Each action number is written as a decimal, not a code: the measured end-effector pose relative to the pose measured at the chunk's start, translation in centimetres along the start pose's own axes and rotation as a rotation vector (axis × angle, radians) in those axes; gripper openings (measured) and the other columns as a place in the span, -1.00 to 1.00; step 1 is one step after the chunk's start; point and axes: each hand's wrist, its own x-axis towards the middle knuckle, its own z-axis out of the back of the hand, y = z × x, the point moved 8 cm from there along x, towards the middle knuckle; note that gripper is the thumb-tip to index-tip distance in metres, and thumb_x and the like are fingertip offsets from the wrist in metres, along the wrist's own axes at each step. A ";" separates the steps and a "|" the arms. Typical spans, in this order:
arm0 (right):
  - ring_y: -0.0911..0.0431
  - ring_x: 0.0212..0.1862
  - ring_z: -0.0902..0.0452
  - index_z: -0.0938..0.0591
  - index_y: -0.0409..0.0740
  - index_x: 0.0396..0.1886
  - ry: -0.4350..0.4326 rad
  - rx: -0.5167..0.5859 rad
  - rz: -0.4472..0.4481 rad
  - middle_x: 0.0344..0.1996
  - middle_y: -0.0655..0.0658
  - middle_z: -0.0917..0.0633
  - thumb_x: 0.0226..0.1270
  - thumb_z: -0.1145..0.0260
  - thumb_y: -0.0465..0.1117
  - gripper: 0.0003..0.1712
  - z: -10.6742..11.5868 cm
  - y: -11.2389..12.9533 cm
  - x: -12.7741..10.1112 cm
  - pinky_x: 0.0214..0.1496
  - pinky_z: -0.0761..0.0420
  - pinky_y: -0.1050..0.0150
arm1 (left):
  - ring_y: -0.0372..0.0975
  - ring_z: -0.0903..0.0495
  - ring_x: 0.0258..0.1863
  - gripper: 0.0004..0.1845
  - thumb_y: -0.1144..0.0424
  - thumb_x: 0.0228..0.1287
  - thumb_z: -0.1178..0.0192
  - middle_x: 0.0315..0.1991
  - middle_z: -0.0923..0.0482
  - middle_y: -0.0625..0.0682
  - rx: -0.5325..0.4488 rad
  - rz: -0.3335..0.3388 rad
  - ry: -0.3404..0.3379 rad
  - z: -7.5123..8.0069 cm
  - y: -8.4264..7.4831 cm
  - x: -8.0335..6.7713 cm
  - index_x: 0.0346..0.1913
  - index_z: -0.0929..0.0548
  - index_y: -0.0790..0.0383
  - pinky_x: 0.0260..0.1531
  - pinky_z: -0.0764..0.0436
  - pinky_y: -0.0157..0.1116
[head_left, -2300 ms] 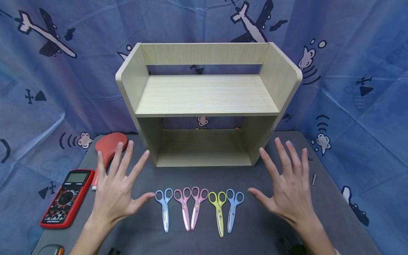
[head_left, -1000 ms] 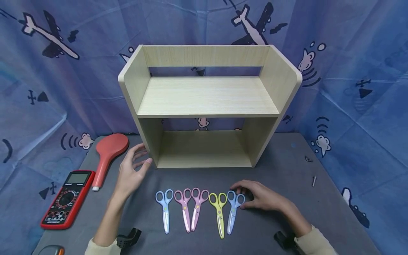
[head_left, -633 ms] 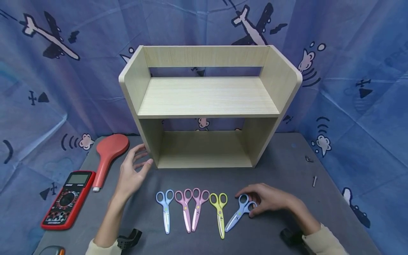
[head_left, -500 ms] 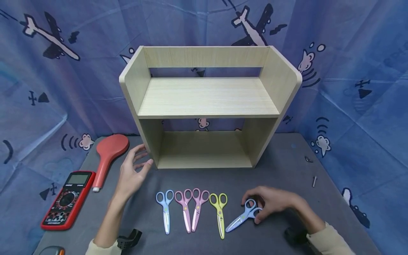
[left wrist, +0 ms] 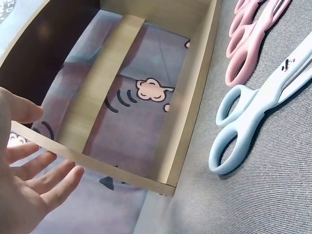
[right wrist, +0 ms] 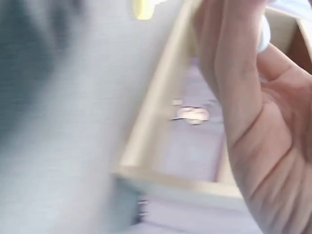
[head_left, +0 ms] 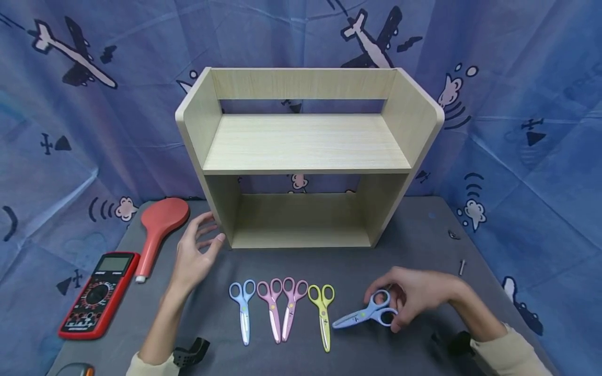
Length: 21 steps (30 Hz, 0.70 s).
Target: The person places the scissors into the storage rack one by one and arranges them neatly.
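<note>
My right hand point(head_left: 418, 292) grips a pair of blue scissors point(head_left: 362, 316) by the finger loops, blades pointing left. In the blurred right wrist view, that hand point(right wrist: 253, 107) hides nearly all of them. My left hand point(head_left: 195, 256) is at the lower left corner of a pale wooden two-tier shelf point(head_left: 305, 171). In the left wrist view its fingers point(left wrist: 58, 178) are loosely bent beside the side panel and hold nothing; whether they touch it I cannot tell. Light blue scissors point(head_left: 243, 308), two pink scissors point(head_left: 271, 305) and yellow-green scissors point(head_left: 323, 313) lie in a row before the shelf.
A red multimeter point(head_left: 99, 295) and a red paddle-shaped object point(head_left: 157, 230) lie on the left of the grey table point(head_left: 282, 360). Small metal bits, one like a screw point(head_left: 462, 267), lie at the right. A patterned blue cloth point(head_left: 531, 172) hangs behind and at the sides.
My right hand took the rightmost blue scissors from the row and moved them right, turning them so the blades point left. My left hand came down beside the shelf and has since stayed there.
</note>
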 end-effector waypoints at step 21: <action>0.11 -0.25 -0.70 -0.73 -0.16 0.28 -0.887 -0.391 0.434 -0.11 -0.15 -0.76 0.10 -0.75 -0.26 -0.30 13.0 24.0 5.0 -0.10 -0.77 0.44 | 0.23 -0.63 0.41 -0.34 0.37 0.51 -0.33 0.49 -0.49 0.31 0.029 -0.019 0.004 0.0 0.1 -0.1 0.58 -0.38 0.31 0.07 -0.67 -0.52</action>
